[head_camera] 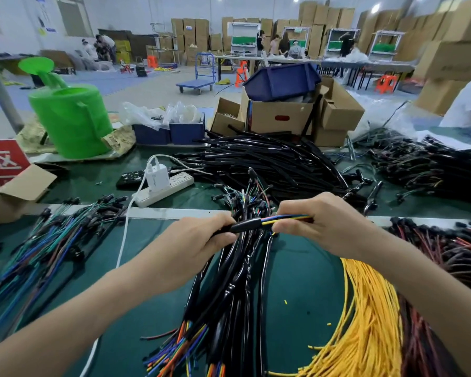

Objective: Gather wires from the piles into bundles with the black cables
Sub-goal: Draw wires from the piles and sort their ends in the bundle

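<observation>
Feeding these thin blue and yellow wires (pixel 286 219) into the glossy black plastic cable sleeve (pixel 246 225), any tips? (OP)

Right hand (pixel 318 224) pinches the wires just past the sleeve mouth. Keep the ends level and push in short strokes. Left hand (pixel 201 238) is clenched round the sleeve, so hold it straight. (reply)

Sleeve's up between both sets of fingers, over the heap of black bundles (pixel 234 281) on the green bench (pixel 297 268). (OP)

Looks slick and shiny, might slip, I'd guess. (reply)

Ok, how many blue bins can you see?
3. Left small bin and right small bin sit side by side behind the power strip; a larger bin lies atop the cardboard box. Others may be hidden.
</observation>
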